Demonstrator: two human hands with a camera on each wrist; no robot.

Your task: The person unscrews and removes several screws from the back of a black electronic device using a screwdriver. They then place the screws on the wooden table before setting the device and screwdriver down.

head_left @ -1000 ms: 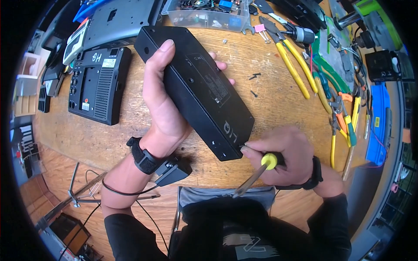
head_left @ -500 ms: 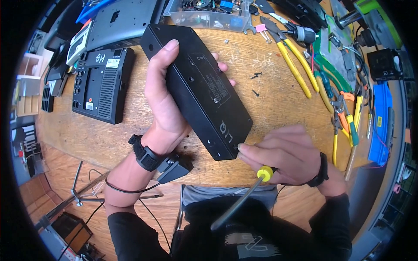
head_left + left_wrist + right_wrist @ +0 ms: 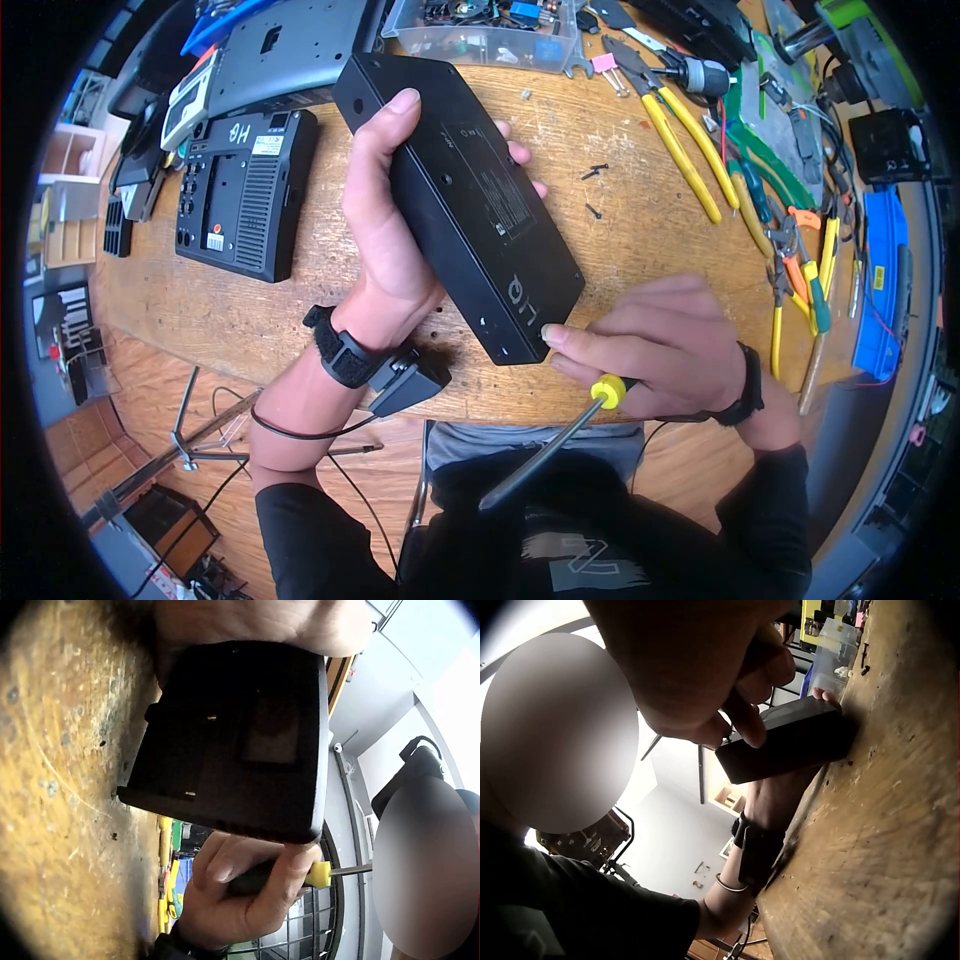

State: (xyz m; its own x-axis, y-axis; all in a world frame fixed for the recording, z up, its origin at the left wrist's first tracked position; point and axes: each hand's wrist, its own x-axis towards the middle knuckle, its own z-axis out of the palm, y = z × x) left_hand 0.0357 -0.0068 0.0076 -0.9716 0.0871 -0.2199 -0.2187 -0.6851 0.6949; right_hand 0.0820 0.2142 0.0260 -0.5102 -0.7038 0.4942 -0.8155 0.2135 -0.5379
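Note:
A black rectangular electronics box [image 3: 470,200] with a label and pale hand-written letters is held tilted above the wooden bench. My left hand [image 3: 385,230] grips it around its sides, thumb along the near long edge and fingertips showing at the far side. At the box's lower right corner, the thumb and index fingertips of my right hand [image 3: 665,345] come together, and a tiny dark piece shows beside them in the right wrist view. Tucked in that same hand is a screwdriver [image 3: 607,391] with a yellow collar, its shaft pointing back toward my body.
Dark screws [image 3: 596,172] lie on the bench behind the box. To the left is another black device [image 3: 245,195]. Yellow-handled cutters [image 3: 685,155] and several pliers [image 3: 790,260] lie to the right. A clear parts bin [image 3: 485,45] stands at the back.
The screwdriver's shaft has swung so that more of its length shows, pointing toward my body. My right fingertips stay at the box corner. The whole view has shifted slightly.

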